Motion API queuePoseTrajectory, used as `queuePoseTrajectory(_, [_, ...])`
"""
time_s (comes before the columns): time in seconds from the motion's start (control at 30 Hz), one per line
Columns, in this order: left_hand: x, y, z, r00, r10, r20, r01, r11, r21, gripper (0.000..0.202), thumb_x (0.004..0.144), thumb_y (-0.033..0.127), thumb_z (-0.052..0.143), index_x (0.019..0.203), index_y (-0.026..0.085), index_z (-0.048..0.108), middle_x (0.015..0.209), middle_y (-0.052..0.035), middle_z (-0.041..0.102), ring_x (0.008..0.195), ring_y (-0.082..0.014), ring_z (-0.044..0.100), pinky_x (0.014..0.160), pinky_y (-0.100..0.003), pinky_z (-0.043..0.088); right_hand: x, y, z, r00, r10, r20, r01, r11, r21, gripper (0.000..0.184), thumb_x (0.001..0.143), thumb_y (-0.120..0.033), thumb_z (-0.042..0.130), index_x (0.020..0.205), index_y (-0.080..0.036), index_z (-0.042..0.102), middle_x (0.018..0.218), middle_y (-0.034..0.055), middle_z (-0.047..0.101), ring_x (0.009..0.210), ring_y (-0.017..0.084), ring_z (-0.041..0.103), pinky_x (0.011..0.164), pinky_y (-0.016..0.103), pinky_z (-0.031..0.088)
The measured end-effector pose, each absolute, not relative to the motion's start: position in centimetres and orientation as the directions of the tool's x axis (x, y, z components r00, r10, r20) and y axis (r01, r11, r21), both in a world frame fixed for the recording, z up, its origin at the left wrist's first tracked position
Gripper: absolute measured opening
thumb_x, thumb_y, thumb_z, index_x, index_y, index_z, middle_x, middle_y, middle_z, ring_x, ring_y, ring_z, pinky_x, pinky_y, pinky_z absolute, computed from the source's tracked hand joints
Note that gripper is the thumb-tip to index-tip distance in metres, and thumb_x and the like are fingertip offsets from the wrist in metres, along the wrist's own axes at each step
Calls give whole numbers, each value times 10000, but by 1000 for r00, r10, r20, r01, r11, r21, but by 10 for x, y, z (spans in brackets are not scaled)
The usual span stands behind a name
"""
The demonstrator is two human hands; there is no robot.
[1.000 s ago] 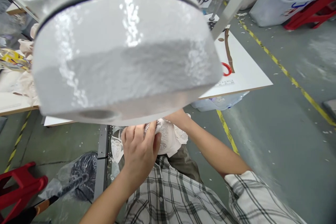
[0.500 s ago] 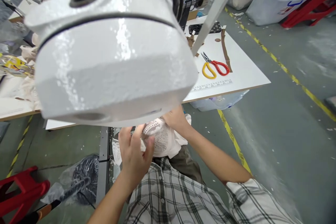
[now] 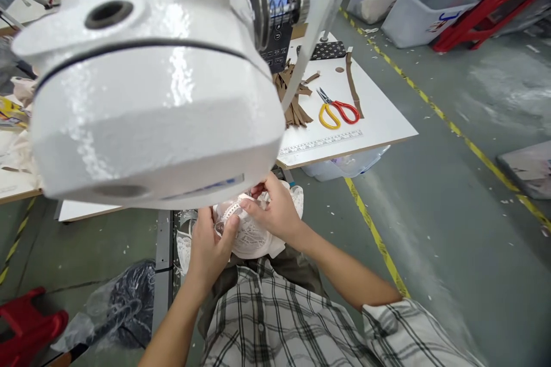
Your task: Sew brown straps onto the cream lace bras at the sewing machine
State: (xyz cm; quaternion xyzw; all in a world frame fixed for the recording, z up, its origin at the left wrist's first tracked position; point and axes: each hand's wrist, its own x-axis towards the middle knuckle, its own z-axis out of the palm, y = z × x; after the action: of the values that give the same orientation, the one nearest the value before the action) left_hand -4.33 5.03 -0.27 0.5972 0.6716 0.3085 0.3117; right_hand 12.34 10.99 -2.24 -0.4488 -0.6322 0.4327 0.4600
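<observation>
Just below the white sewing machine head [image 3: 159, 120], a white lace bra [image 3: 251, 238] rests over my lap, its rounded cup and dotted trim facing up. My left hand [image 3: 212, 248] grips the bra's left edge, thumb on top and fingers curled beneath or behind it. From the other side my right hand [image 3: 278, 212] pinches the trim between thumb and fingers. The machine head hides the needle area and some fingertips.
On the white table [image 3: 379, 126] at right lie red-and-yellow scissors [image 3: 340, 112], a clear ruler [image 3: 321, 143], brown fabric strips [image 3: 295, 106] and a dark patterned phone [image 3: 327, 50]. Plastic bins [image 3: 424, 14] and a red stool [image 3: 486, 6] stand beyond. Bagged dark material [image 3: 131, 298] lies at lower left.
My left fingers, spread apart before, have closed onto the bra. My right hand has turned, and its thumb now shows on the trim. The view has shifted slightly right.
</observation>
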Motion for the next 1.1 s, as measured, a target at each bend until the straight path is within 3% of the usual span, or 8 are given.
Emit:
queuePoseTrajectory(0.3, [-41, 49, 1, -158, 986, -50, 622, 139, 771, 453, 897, 513, 570, 1210, 199, 480, 1017, -68, 628, 875, -228, 621, 718, -301, 468, 120, 106, -19, -157, 977, 145, 201, 176, -964, 276, 807, -388, 683, 954, -229, 511, 855, -6, 534, 766, 134, 522, 686, 273, 467])
queuePoseTrajectory(0.4, [-43, 48, -2, -167, 986, -19, 574, 113, 811, 432, 897, 496, 583, 1192, 198, 482, 1009, -60, 623, 900, -218, 620, 747, -302, 476, 120, 106, -18, -162, 979, 124, 193, 155, -969, 270, 812, -377, 677, 964, -227, 513, 847, -11, 526, 736, 126, 516, 671, 271, 461])
queuePoseTrajectory(0.57, [-50, 45, -10, -250, 966, 62, 443, 57, 894, 398, 925, 478, 560, 1178, 187, 462, 920, -37, 586, 741, -151, 579, 653, -257, 452, 121, 105, -13, -162, 980, 118, 205, 150, -967, 278, 811, -387, 684, 960, -219, 519, 852, -7, 534, 723, 124, 514, 658, 270, 454])
queuePoseTrajectory(0.67, [-49, 43, -8, -301, 950, 83, 397, 45, 917, 387, 943, 474, 537, 1192, 190, 454, 970, -60, 599, 816, -158, 595, 692, -257, 469, 121, 105, -11, -155, 981, 114, 216, 146, -965, 281, 812, -390, 685, 962, -216, 524, 864, 0, 544, 739, 129, 519, 667, 273, 456])
queuePoseTrajectory(0.83, [-37, 27, 2, -283, 955, 92, 396, 29, 918, 332, 938, 448, 559, 1142, 194, 495, 947, -58, 592, 804, -155, 612, 675, -245, 493, 130, 98, -12, -231, 973, -5, 117, 23, -993, 316, 826, -432, 679, 1002, -217, 529, 835, -23, 536, 641, 102, 478, 583, 247, 422])
queuePoseTrajectory(0.97, [-31, 13, 9, -136, 990, -36, 390, 87, 917, 271, 947, 428, 549, 1109, 211, 551, 949, -60, 636, 815, -170, 636, 721, -274, 514, 153, 86, -6, -328, 943, -59, 136, -15, -991, 231, 849, -404, 670, 960, -207, 621, 732, -40, 495, 603, 98, 448, 551, 236, 377])
queuePoseTrajectory(1.1, [-27, 19, 10, 45, 968, -247, 227, 231, 946, 338, 956, 465, 509, 1117, 199, 643, 1141, -107, 668, 1104, -242, 619, 972, -374, 481, 173, 71, 1, -372, 926, 63, 241, 161, -957, 124, 879, -330, 657, 903, -220, 708, 750, -15, 547, 661, 107, 512, 599, 237, 392])
